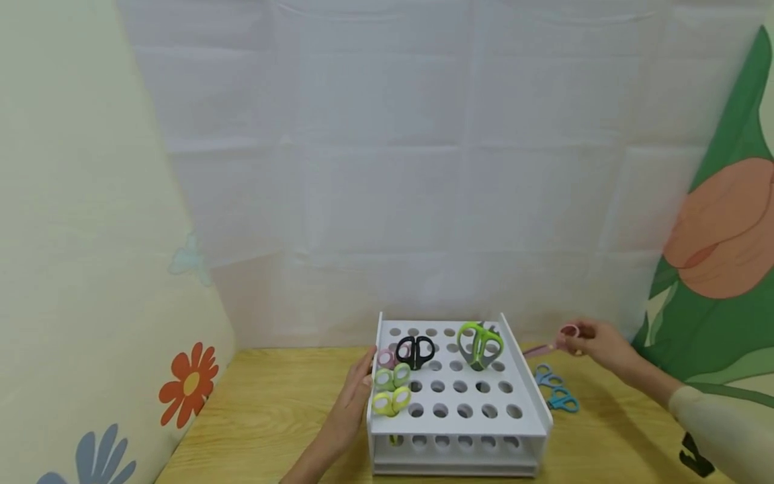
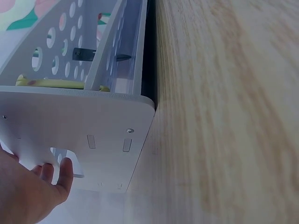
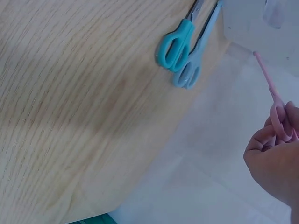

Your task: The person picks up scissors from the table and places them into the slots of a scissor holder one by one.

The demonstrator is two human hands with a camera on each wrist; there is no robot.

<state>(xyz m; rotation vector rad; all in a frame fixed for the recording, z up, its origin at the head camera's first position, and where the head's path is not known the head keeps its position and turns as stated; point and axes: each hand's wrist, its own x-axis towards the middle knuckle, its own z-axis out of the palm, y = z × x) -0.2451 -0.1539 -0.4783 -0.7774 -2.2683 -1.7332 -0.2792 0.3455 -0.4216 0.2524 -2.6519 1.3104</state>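
My right hand (image 1: 600,344) pinches a pair of pink scissors (image 3: 276,109) by the handle loops, to the right of a white perforated rack (image 1: 484,425). The blades point left toward the rack's side. My left hand (image 1: 349,402) rests against the rack's left side panel; in the left wrist view its fingers (image 2: 66,172) lie at the panel's cut-out. Standing in the rack's holes are yellow scissors (image 1: 392,402), light green scissors (image 1: 393,378), black-handled scissors (image 1: 415,352) and a bright green and grey pair (image 1: 480,346). A pink pair (image 1: 385,357) is partly hidden behind the black one.
Teal scissors (image 3: 176,49) and light blue scissors (image 3: 189,72) lie on the wooden table (image 1: 272,403), right of the rack. A dark object (image 1: 695,457) shows near the right sleeve. White cloth (image 1: 375,168) hangs behind, with patterned cloth on both sides.
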